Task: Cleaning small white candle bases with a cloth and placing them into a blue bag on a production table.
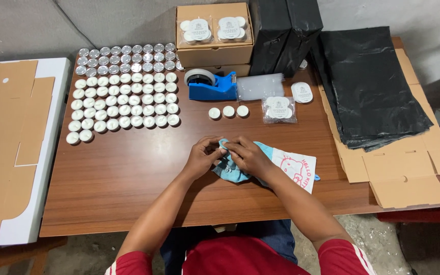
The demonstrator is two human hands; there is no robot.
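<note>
My left hand [202,155] and my right hand [245,155] meet at the middle of the wooden table [128,173], fingertips together on a small white tealight. What exactly is pinched is mostly hidden by the fingers. Under my right hand lies a light blue and white cloth [286,165] with a pink cartoon print. Three loose white tealights [228,111] sit in a row just beyond my hands.
Many tealights [123,99] stand in rows at far left. A blue tape dispenser [212,85], clear bags [259,85], a packed bag of tealights [279,109], an open carton [214,33], black bags [370,86] and flat cardboard [408,183] lie around.
</note>
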